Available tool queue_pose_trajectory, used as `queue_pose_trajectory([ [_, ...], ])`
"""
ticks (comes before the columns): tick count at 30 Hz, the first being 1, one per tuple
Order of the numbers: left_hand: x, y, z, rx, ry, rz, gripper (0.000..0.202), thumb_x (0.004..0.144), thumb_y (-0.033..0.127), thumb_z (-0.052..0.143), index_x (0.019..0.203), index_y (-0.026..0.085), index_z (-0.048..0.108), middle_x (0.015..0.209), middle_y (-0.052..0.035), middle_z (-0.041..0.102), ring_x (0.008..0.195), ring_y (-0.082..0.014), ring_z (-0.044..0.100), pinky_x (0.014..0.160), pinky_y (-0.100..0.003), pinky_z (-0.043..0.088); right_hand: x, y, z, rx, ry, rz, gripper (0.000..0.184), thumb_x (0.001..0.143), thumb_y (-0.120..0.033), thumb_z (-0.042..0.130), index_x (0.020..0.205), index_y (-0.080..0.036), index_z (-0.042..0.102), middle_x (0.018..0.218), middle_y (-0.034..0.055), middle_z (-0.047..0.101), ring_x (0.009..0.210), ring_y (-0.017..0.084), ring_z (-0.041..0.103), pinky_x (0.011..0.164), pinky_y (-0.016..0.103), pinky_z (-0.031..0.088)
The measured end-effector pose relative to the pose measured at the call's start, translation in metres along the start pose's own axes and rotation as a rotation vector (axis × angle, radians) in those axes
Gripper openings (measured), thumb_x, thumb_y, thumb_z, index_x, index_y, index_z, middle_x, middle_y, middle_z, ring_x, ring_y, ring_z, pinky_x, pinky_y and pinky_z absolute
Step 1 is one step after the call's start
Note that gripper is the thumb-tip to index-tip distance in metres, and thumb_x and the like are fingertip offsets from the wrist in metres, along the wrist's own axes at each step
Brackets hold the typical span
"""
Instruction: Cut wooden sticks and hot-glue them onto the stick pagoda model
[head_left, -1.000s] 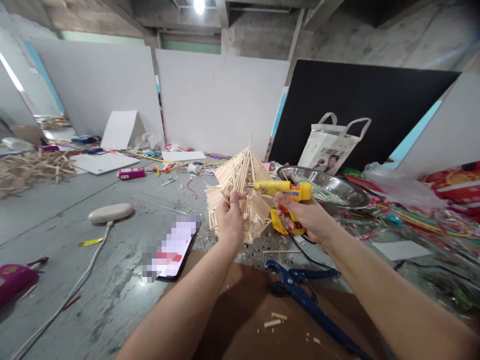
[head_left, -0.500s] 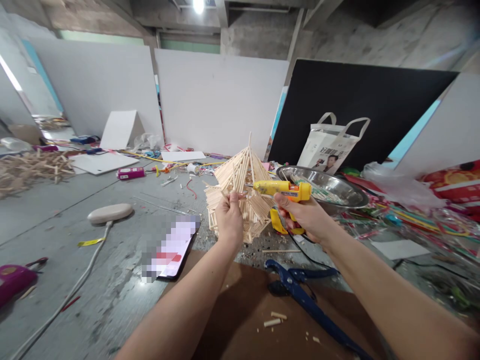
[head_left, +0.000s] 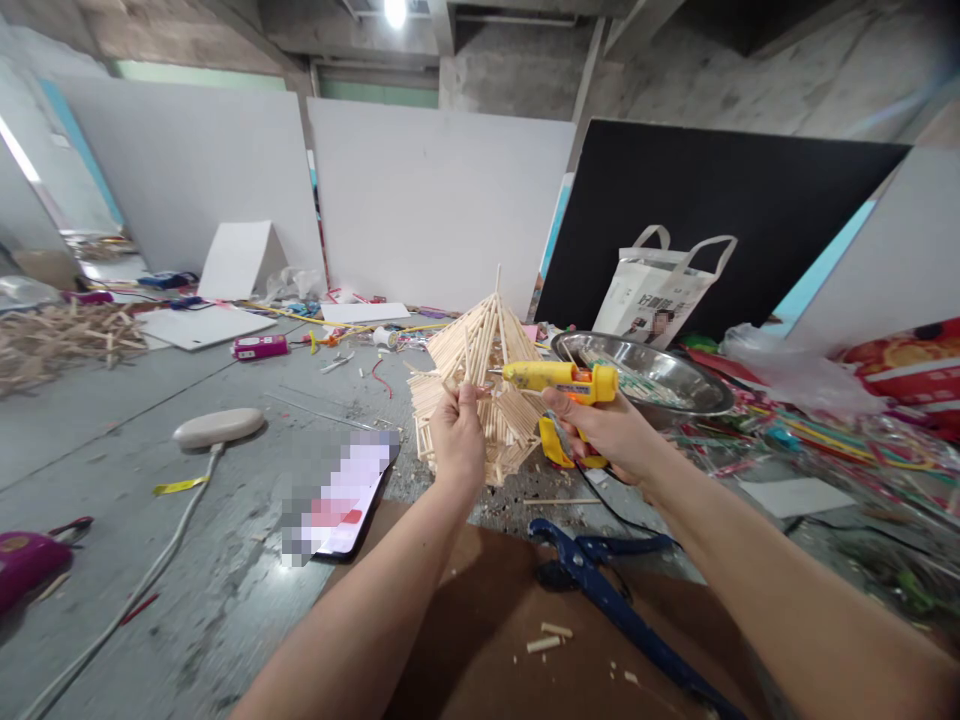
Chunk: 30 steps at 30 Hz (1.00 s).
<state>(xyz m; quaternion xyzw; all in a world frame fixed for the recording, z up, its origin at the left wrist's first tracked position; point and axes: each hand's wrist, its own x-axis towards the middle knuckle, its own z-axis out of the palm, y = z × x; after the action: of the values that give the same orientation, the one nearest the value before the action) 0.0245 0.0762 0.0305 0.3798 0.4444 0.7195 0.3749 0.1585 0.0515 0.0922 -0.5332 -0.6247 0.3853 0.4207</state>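
A small house-like model [head_left: 442,345] of thin wooden sticks, with a pointed roof, stands in front of me. My left hand [head_left: 461,440] is closed at its near side, thumb and fingers pinching a wooden stick [head_left: 467,355] that slants up against the roof. My fingers cover the stick's lower end. In my right hand [head_left: 611,430] is a yellow hot glue gun [head_left: 555,378], its nozzle pointing left at the model just above my left fingertips. Whether the nozzle touches the sticks I cannot tell.
A blue cutter [head_left: 607,600] lies on a brown board [head_left: 465,620] with stick offcuts. A phone [head_left: 349,500] is left of the model. A steel basin [head_left: 712,390] and a bag [head_left: 652,295] stand right. A white cable [head_left: 176,545] crosses the left side.
The glue gun has shifted very slightly left with my right hand. My left hand keeps its pinch beside the model.
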Motion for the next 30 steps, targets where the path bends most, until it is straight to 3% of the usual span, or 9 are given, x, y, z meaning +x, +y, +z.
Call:
queue_pose_trajectory([
  [13,0.0,0.001,0.0,-0.008,-0.002,0.004,0.034,0.076,0.045,0.041,0.072,0.015,0.057,0.05,0.002,0.05,0.049,-0.009,0.047,0.049,-0.02,0.034,0.001,0.0,-0.001,-0.047,0.013,0.002,0.034,0.065,-0.042,0.06,0.046,-0.02,0.042,0.034,-0.0055,0.037,0.028,0.005,0.033,0.03,0.022,0.029],
  [23,0.001,0.0,0.0,-0.009,0.008,0.002,0.033,0.075,0.045,0.043,0.07,0.015,0.057,0.048,0.0028,0.048,0.048,-0.0088,0.046,0.049,-0.02,0.034,0.007,-0.003,0.002,0.093,0.022,0.045,0.038,0.058,-0.051,0.062,0.056,-0.019,0.043,0.04,-0.0077,0.039,0.029,0.003,0.034,0.029,0.018,0.032],
  [30,0.002,-0.002,-0.001,-0.01,0.0,0.023,0.032,0.075,0.044,0.042,0.07,0.015,0.056,0.048,0.0028,0.048,0.049,-0.0091,0.047,0.049,-0.02,0.034,0.012,-0.009,0.005,0.166,0.06,0.071,0.039,0.057,-0.049,0.064,0.052,-0.018,0.041,0.04,-0.0076,0.038,0.028,0.002,0.033,0.03,0.018,0.033],
])
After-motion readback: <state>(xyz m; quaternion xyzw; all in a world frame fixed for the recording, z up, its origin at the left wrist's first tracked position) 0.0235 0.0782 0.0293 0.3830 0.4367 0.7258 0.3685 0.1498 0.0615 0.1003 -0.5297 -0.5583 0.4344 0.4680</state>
